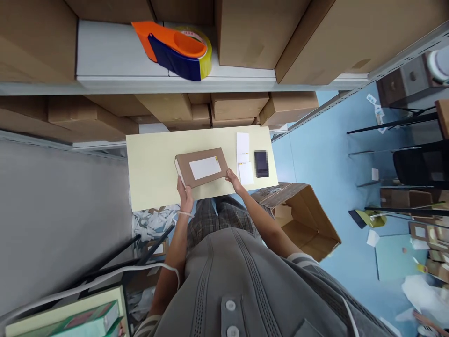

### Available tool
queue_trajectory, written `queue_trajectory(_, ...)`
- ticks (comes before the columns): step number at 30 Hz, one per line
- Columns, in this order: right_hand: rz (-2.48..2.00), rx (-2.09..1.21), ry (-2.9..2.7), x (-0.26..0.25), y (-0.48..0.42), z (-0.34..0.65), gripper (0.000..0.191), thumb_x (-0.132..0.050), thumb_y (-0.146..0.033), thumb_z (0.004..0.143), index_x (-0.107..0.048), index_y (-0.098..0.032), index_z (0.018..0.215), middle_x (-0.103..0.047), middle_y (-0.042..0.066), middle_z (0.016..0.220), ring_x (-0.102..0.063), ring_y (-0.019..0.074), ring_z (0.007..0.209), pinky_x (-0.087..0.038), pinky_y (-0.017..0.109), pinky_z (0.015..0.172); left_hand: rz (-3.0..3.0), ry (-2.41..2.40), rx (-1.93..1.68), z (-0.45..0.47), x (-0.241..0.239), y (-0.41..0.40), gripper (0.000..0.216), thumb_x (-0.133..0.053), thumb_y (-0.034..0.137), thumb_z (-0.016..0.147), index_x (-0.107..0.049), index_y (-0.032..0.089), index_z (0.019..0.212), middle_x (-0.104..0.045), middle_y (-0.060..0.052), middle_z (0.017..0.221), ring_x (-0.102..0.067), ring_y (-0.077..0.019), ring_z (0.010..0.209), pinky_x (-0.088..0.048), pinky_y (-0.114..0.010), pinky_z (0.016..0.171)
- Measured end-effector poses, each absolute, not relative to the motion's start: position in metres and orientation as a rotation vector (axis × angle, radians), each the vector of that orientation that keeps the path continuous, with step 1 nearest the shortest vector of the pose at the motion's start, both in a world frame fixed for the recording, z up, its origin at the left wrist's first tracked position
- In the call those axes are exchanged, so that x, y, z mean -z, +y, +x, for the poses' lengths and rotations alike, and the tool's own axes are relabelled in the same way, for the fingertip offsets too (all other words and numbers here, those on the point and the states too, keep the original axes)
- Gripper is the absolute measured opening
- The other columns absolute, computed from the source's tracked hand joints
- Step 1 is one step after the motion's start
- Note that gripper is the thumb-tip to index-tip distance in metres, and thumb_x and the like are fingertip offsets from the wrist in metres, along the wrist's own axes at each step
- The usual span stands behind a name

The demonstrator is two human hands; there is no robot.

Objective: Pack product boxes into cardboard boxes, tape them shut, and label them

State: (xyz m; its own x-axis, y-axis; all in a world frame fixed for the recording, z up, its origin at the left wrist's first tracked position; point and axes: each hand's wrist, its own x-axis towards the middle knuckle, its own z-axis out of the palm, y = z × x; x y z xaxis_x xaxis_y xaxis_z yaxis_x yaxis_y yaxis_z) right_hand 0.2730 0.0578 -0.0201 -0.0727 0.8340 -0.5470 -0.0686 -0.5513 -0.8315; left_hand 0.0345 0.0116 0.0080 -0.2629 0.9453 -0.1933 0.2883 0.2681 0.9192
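Observation:
A flat brown cardboard parcel (201, 167) with a white label lies on the pale yellow table (150, 173). My left hand (184, 194) grips its near left corner, fingers curled round the edge. At the near right corner my right hand (234, 180) holds the parcel too, fingers closed on its edge. Just right of the parcel lie white paper slips (243, 157) and a dark phone (261, 163).
An orange and blue tape dispenser (175, 47) sits on the shelf above, among cardboard boxes (242, 32). An open cardboard box (301, 220) stands on the blue floor to my right. Paper scraps (154, 222) lie left under the table. Chairs and boxes crowd the far right.

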Motion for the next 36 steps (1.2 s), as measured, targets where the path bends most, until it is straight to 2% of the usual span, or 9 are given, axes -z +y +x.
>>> queue_trajectory(7, -1.700, -1.673, -0.771, 0.029, 0.062, 0.288, 0.056, -0.028, -0.061, 0.095, -0.053, -0.023, 0.129, -0.063, 0.007, 0.121, -0.062, 0.0198, 0.108, -0.049, 0.033, 0.090, 1.394, 1.773, -1.026, 0.068, -0.044, 0.014, 0.074, -0.030, 0.065, 0.093, -0.032, 0.020, 0.152, -0.027, -0.015, 0.153, -0.022, -0.0257, 0.146, -0.016, -0.041, 0.122)
queue_trajectory(13, -1.909, -1.475, -0.693, 0.026, 0.058, 0.301, 0.038, -0.044, -0.048, 0.093, -0.056, -0.019, 0.115, -0.061, 0.005, 0.092, -0.059, 0.0137, 0.073, -0.046, 0.023, 0.060, 1.502, 1.778, -0.984, 0.085, -0.075, 0.028, 0.057, -0.050, 0.051, 0.092, -0.048, 0.024, 0.142, -0.037, -0.015, 0.139, -0.036, -0.0256, 0.136, -0.037, -0.039, 0.112)
queue_trajectory(17, -1.906, -1.356, -0.712, 0.010, 0.045, 0.308, 0.043, -0.058, -0.044, 0.084, -0.053, -0.020, 0.120, -0.057, 0.002, 0.093, -0.058, 0.0118, 0.071, -0.046, 0.021, 0.058, 1.613, 1.727, -0.970, 0.095, -0.090, 0.042, 0.040, -0.055, 0.041, 0.092, -0.060, 0.024, 0.128, -0.044, -0.012, 0.131, -0.047, -0.0235, 0.127, -0.040, -0.039, 0.110)
queue_trajectory(21, -1.725, -1.447, -0.765, -0.017, 0.024, 0.313, 0.047, -0.057, -0.044, 0.087, -0.049, -0.025, 0.130, -0.058, 0.001, 0.094, -0.063, 0.0109, 0.070, -0.047, 0.021, 0.059, 1.688, 1.651, -0.879, 0.111, -0.094, 0.058, 0.033, -0.054, 0.037, 0.092, -0.064, 0.024, 0.120, -0.046, -0.011, 0.128, -0.062, -0.0171, 0.095, -0.049, -0.039, 0.099)
queue_trajectory(24, -1.651, -1.484, -0.771, -0.036, 0.012, 0.318, 0.050, -0.056, -0.045, 0.088, -0.047, -0.029, 0.135, -0.061, 0.002, 0.097, -0.065, 0.0115, 0.071, -0.049, 0.022, 0.061, 1.740, 1.607, -0.815, 0.121, -0.096, 0.074, 0.031, -0.055, 0.036, 0.091, -0.064, 0.022, 0.117, -0.046, -0.011, 0.129, -0.062, -0.0155, 0.085, -0.051, -0.041, 0.096)
queue_trajectory(26, -1.634, -1.480, -0.759, -0.046, 0.009, 0.321, 0.050, -0.056, -0.047, 0.087, -0.049, -0.029, 0.133, -0.063, 0.002, 0.098, -0.066, 0.0122, 0.072, -0.049, 0.024, 0.062, 1.748, 1.577, -0.823, 0.125, -0.097, 0.087, 0.030, -0.054, 0.036, 0.090, -0.064, 0.022, 0.116, -0.046, -0.012, 0.129, -0.062, -0.0165, 0.090, -0.051, -0.041, 0.097)
queue_trajectory(28, -1.639, -1.458, -0.714, -0.055, 0.009, 0.324, 0.051, -0.056, -0.050, 0.086, -0.051, -0.027, 0.131, -0.065, 0.003, 0.097, -0.066, 0.0132, 0.071, -0.049, 0.025, 0.062, 1.749, 1.539, -0.863, 0.127, -0.100, 0.102, 0.032, -0.053, 0.037, 0.091, -0.063, 0.021, 0.117, -0.046, -0.013, 0.130, -0.061, -0.0195, 0.104, -0.049, -0.040, 0.101)
queue_trajectory(32, -1.642, -1.410, -0.587, -0.072, 0.016, 0.330, 0.052, -0.058, -0.054, 0.084, -0.052, -0.024, 0.127, -0.069, 0.005, 0.096, -0.067, 0.0151, 0.069, -0.050, 0.027, 0.062, 1.784, 1.489, -0.875, 0.126, -0.102, 0.133, 0.043, -0.050, 0.042, 0.092, -0.055, 0.020, 0.130, -0.042, -0.014, 0.142, -0.040, -0.0253, 0.137, -0.038, -0.043, 0.113)
queue_trajectory(36, -1.667, -1.367, -0.471, -0.091, 0.028, 0.328, 0.055, -0.059, -0.049, 0.085, -0.049, -0.022, 0.131, -0.071, 0.008, 0.102, -0.069, 0.0161, 0.071, -0.052, 0.028, 0.063, 1.768, 1.425, -0.752, 0.124, -0.099, 0.157, 0.049, -0.044, 0.045, 0.095, -0.047, 0.022, 0.139, -0.040, -0.012, 0.151, -0.035, -0.0249, 0.143, -0.029, -0.045, 0.118)
